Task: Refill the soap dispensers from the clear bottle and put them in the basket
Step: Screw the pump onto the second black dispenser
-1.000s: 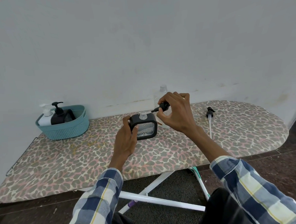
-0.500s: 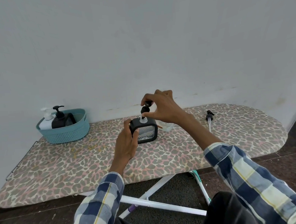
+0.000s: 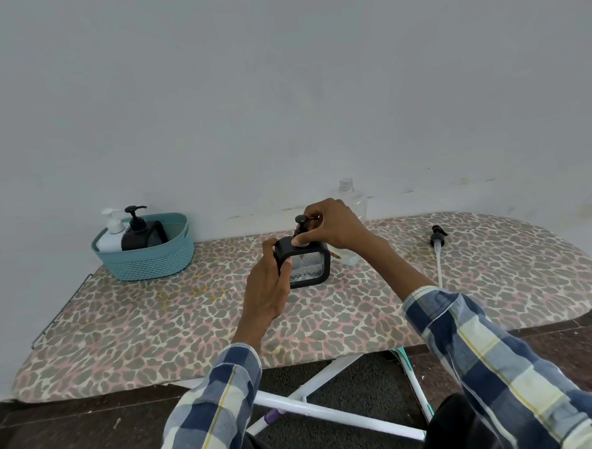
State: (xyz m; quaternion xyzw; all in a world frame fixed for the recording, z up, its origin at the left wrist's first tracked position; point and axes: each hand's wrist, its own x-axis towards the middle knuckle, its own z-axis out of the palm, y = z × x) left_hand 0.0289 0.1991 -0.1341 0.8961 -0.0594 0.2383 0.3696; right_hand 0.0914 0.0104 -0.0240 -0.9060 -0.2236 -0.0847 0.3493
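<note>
At the ironing board [image 3: 496, 282], a left hand [image 3: 267, 294] grips the square black soap dispenser [image 3: 307, 265] while right hand [image 3: 329, 227] fingers pinch its pump head [image 3: 301, 224], now seated on the neck rather than held above it. Next, likely: tightening it, then carrying it left to the teal basket [image 3: 152, 262]; the clear bottle [image 3: 351, 200] stands just behind.

The ironing board [image 3: 496, 282] wears a matt cloth cover in a leopard print, over smooth white-painted legs [image 3: 332, 414]. At its left end the teal basket [image 3: 152, 262] looks like moulded plastic with a woven texture – inside it, a glossy white dispenser [image 3: 112, 239] and a black one [image 3: 139, 234]. At the board's middle, the square dispenser [image 3: 307, 268] has a matt black frame around clear patterned walls; behind it stands a clear plastic bottle [image 3: 353, 200].
</note>
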